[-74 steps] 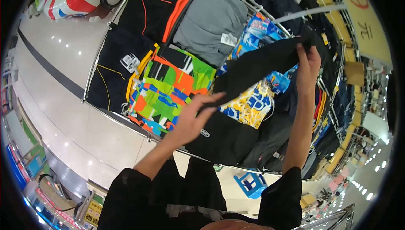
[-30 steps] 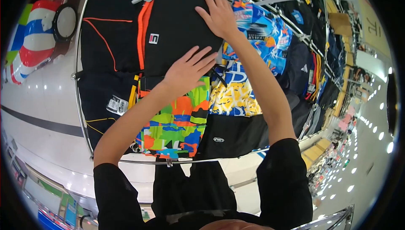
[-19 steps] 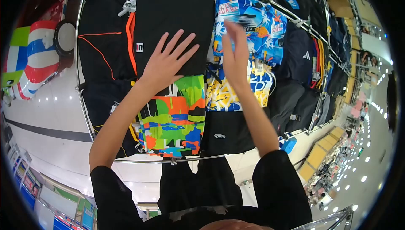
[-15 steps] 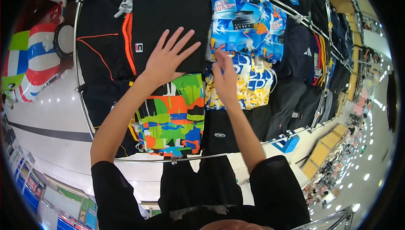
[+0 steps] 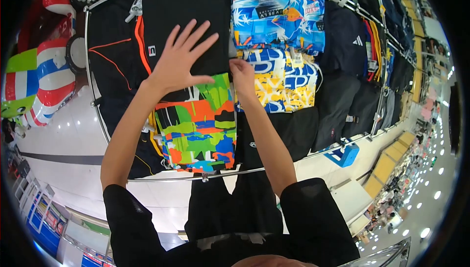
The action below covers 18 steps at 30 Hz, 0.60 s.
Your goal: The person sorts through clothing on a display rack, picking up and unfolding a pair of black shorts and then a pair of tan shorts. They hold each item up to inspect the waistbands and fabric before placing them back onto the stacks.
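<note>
My left hand (image 5: pixel 182 66) lies with fingers spread on a black folded garment (image 5: pixel 196 2) that bears a small white-and-red logo. At that garment's right edge, the fingertips of my right hand (image 5: pixel 243 78) are pinched together on the black cloth. Just below my left hand is a folded garment in green, orange and blue patches (image 5: pixel 198 132). To the right of my right hand sits a yellow, white and blue lettered garment (image 5: pixel 281 83). Above it lies a blue palm-print garment (image 5: pixel 279 14).
A metal rail (image 5: pixel 254 170) edges the display rack in front of me. Dark garments with orange trim (image 5: pixel 115 56) lie on the left, more dark clothes (image 5: pixel 338 56) on the right. A red, white and blue toy-like figure (image 5: pixel 51 71) stands beyond the left rail.
My right hand has moved left and its fingers have closed at the black garment's edge. My left hand stays spread on the garment. The view has shifted slightly.
</note>
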{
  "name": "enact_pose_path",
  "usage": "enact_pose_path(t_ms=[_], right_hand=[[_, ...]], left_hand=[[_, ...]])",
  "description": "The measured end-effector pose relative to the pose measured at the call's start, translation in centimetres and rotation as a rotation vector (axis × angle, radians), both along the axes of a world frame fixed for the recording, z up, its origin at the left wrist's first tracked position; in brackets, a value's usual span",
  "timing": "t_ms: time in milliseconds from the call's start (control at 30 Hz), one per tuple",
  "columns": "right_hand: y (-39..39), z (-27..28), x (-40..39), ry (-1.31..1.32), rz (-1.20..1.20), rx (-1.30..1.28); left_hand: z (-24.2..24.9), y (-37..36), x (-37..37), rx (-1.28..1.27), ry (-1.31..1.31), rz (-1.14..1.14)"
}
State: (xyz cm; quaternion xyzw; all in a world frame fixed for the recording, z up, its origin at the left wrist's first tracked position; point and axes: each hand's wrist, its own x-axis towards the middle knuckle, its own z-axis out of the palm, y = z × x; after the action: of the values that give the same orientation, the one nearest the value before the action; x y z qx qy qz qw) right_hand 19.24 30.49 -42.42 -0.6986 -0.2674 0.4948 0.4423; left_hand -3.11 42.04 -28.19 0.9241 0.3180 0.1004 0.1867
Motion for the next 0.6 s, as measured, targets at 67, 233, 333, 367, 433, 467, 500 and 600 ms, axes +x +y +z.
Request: enact_pose_path(t_ms=[67,233,333,367,433,467,500,600], right_hand=[[0.3,-0.8,-0.8,0.037,-0.039,0.064],[-0.5,3.5,-2.0,-0.047,-0.100,0.153],[-3.2,10.2,-2.0,-0.190,-0.105,0.233],[-3.2,12.6,-1.9,-0.198,-0.079,0.258],[-1.5,14.1,-1.7,-0.350,0.030,0.445],[-0.8,14.4,-1.6,-0.427,0.080,0.534],[0.1,14.5,-1.9,-0.520,0.142,0.583],[5.3,11.6,-4.5,-0.869,0.344,0.752]], left_hand=[[-0.3,0.2,-0.3,0.097,0.009,0.060],[-4.6,0.4,-0.3,0.244,0.055,0.107],[-5.5,0.0,-0.7,0.258,0.034,0.104],[-4.7,0.2,-0.8,0.264,0.012,0.106],[-2.0,1.1,-0.9,0.336,-0.058,0.124],[-1.0,1.6,-1.0,0.291,-0.031,0.192],[-0.3,2.0,-1.4,0.241,0.001,0.261],[-1.9,2.2,-1.7,0.485,0.018,0.347]])
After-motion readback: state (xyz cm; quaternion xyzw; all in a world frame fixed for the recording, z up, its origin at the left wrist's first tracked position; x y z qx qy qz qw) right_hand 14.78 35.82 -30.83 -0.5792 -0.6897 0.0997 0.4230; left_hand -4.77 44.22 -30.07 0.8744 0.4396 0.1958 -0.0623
